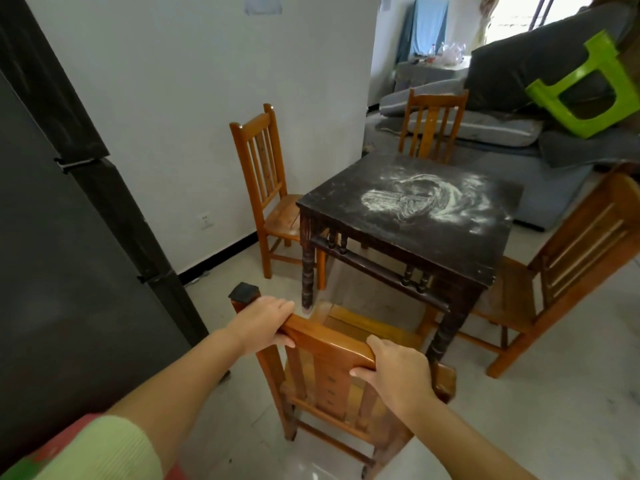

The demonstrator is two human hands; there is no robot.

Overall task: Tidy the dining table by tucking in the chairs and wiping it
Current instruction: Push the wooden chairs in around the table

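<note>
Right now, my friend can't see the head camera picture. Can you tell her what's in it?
Two hands, the left hand and the right hand, grip the top rail of a wooden chair facing a dark square table. White powder is smeared across the tabletop, and three more wooden chairs stand around it.

A single head-worn, wide-angle view looks forward and down from standing height. It sits closest to the near chair (329, 344), whose backrest fills the lower middle. The table (408, 233) lies farther ahead, right of centre. The fridge (69, 237) bounds the left edge, the sofa (540, 57) the upper right.
</note>
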